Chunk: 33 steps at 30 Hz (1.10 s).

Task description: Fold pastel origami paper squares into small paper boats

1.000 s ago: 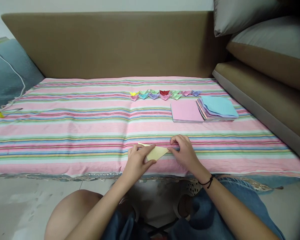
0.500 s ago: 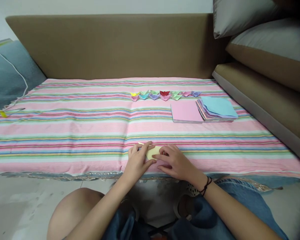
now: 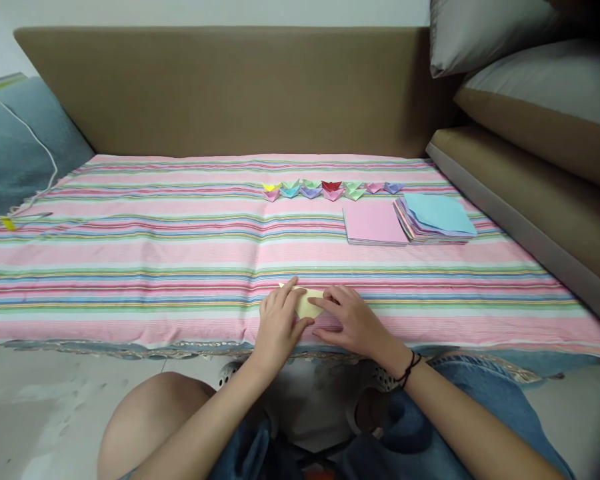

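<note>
A small folded sheet of pale yellow paper (image 3: 307, 305) lies on the striped cloth near its front edge. My left hand (image 3: 279, 319) holds its left part down, fingers over it and thumb along the lower edge; a pointed corner shows past the fingers. From the other side my right hand (image 3: 353, 320) has its index finger stretched across the paper, while the remaining fingers curl at the right end, which they hide. Further back stand several little folded paper boats (image 3: 332, 189) in various colours, arranged in two rows.
Right of centre sit a stack of pink paper squares (image 3: 375, 223) and a looser stack topped with light blue (image 3: 440, 213). Cushions (image 3: 525, 180) are piled along the right side. A white cable (image 3: 35, 137) runs down at the left. A brown backrest (image 3: 230, 93) closes off the rear.
My left hand has shifted slightly over the paper, with its index finger now straighter. My right index finger still rests on the paper. The view has moved slightly.
</note>
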Available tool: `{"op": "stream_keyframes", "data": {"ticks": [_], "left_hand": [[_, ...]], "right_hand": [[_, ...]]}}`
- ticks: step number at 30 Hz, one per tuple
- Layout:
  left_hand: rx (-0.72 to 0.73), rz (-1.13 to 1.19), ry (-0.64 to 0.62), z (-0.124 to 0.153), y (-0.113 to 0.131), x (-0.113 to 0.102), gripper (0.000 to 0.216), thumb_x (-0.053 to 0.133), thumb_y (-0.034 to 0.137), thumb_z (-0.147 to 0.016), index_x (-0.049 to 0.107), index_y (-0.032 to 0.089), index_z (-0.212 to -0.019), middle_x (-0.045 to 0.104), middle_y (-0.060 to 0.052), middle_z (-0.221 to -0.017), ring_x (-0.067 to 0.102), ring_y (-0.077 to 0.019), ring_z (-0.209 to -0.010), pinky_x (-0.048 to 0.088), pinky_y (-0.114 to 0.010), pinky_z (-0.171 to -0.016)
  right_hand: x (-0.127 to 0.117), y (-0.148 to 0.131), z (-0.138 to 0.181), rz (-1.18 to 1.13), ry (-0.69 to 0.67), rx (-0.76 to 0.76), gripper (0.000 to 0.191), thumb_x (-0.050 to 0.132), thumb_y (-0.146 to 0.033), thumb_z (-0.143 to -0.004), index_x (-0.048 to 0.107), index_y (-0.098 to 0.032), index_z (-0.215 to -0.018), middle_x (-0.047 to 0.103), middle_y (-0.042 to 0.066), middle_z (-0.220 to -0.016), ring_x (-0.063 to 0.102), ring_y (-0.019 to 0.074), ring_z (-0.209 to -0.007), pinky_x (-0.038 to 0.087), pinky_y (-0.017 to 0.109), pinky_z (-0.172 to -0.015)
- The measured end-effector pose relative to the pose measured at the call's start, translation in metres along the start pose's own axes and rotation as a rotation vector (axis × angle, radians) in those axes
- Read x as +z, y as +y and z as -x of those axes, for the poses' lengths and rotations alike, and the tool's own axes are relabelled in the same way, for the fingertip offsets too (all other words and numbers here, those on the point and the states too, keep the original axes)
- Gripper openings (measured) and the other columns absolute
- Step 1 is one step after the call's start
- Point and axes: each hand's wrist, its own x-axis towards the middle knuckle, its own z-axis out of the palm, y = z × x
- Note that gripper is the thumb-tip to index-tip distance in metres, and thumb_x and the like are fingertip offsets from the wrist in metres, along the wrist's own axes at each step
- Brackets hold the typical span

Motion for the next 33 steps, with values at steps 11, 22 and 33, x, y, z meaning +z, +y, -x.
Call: {"op": "stream_keyframes", "data": {"ticks": [11, 22, 33], "left_hand": [[0.027, -0.127, -0.053, -0.001, 0.002, -0.002, 0.032, 0.063, 0.029, -0.081, 0.057, 0.026, -0.112, 0.045, -0.006, -0.137, 0.043, -0.0286, -0.112, 0.036, -0.045, -0.091], [0.067, -0.204, -0.153, -0.011, -0.004, -0.006, 0.047, 0.068, 0.032, -0.076, 0.055, 0.03, -0.121, 0.04, -0.007, -0.141, 0.044, -0.0285, -0.108, 0.037, -0.045, -0.087], [0.073, -0.23, -0.157, -0.012, -0.005, -0.006, 0.049, 0.068, 0.03, -0.076, 0.053, 0.029, -0.124, 0.04, -0.008, -0.14, 0.044, -0.029, -0.107, 0.037, -0.045, -0.086]], "right_hand": [[-0.002, 0.004, -0.008, 0.079, 0.015, 0.105, 0.04, 0.055, -0.038, -0.083, 0.056, -0.021, -0.119, 0.053, 0.007, -0.092, 0.046, 0.0236, -0.086, 0.039, 0.037, -0.076], [0.005, 0.011, -0.013, -0.018, 0.097, 0.206, 0.052, 0.066, -0.03, -0.071, 0.054, -0.021, -0.121, 0.056, 0.006, -0.092, 0.05, 0.0253, -0.092, 0.041, 0.039, -0.081], [-0.012, 0.033, -0.009, -0.153, 0.127, 0.274, 0.051, 0.063, -0.021, -0.071, 0.054, -0.024, -0.121, 0.057, 0.005, -0.094, 0.052, 0.0241, -0.091, 0.041, 0.04, -0.083]]}}
